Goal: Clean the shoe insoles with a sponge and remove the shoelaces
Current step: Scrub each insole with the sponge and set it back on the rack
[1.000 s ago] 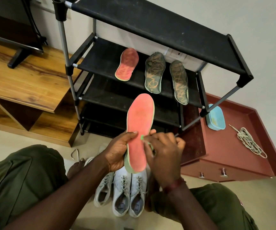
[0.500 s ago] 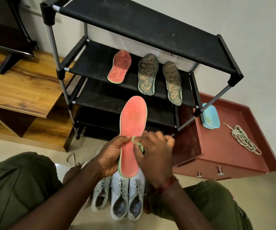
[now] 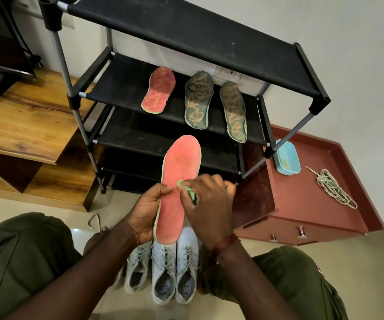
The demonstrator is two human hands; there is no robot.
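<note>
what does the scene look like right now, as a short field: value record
left hand: grips the held insole near its heel end
right hand: pinches a green sponge against that insole's middle
rack shelf: second red insole, two dark insoles
cabinet top: blue dish, loose shoelaces
floor: grey sneakers, laced

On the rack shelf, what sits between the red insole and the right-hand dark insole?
A second dark insole lies between the red insole and the right-hand dark insole on the rack shelf, as the head view shows.
</note>
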